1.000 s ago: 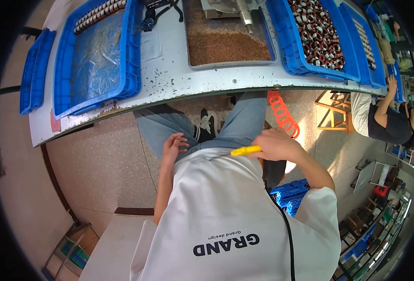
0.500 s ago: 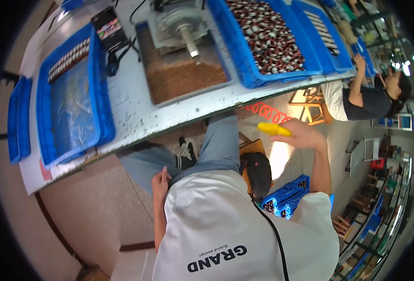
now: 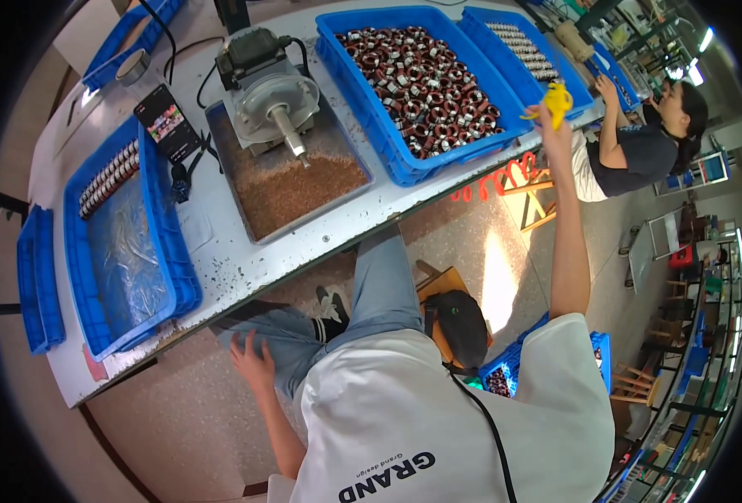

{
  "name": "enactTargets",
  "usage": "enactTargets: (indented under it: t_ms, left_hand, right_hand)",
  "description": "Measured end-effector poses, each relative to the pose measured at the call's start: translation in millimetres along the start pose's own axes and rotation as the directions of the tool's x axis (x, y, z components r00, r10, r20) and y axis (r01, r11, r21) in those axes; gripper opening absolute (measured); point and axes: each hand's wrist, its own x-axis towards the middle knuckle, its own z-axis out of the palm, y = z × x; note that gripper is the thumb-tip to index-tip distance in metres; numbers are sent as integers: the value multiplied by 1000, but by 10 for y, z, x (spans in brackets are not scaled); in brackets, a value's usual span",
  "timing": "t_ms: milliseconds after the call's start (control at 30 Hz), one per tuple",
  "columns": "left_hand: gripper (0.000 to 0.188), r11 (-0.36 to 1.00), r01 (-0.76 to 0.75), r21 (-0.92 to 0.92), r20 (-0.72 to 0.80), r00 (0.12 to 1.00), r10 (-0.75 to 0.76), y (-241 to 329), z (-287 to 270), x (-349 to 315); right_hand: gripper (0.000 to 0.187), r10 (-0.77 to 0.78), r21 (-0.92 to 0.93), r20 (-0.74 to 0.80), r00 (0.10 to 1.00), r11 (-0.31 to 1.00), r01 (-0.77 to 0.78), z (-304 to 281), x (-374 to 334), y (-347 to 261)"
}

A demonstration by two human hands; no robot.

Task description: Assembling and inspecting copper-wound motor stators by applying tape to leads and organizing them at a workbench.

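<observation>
My right hand [image 3: 549,124] is raised at the right over the table edge, its fingers closed round a yellow air blow gun [image 3: 558,104]. A red coiled hose [image 3: 505,178] hangs at the table edge below that hand. The gun is beside a blue tray [image 3: 394,161] heaped with small dark-red and white ring-shaped wound coils [image 3: 430,92]. Down at the left, my left hand [image 3: 254,362] lies on my thigh with its fingers spread, holding nothing. Between the trays stands a motor machine [image 3: 270,101] with a round disc and a metal spindle.
Under the machine, a metal tray [image 3: 358,178] holds brown shavings. Another blue tray [image 3: 188,272] has coil rows and clear plastic; a phone [image 3: 168,126] leans by it. Coil rows fill a far-right blue tray [image 3: 505,71]. A co-worker [image 3: 639,151] sits beyond. A black bag [image 3: 459,327] lies on a stool.
My right hand has lifted the blow gun forward, up beside the coil trays. My left hand has shifted on my thigh and spread its fingers. The view has tilted further over the table.
</observation>
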Motion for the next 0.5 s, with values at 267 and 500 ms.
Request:
enactTargets:
  t_ms: [267, 500]
  left_hand:
    - [53, 976, 183, 121, -203, 967, -156, 106, 193, -225]
    - [48, 820, 491, -294, -184, 813, -553, 13, 320, -371]
  right_hand:
    - [39, 113, -221, -132, 985, 965, -141, 413, -225, 196]
    - [41, -161, -149, -327, 931, 982, 117, 519, -210, -135]
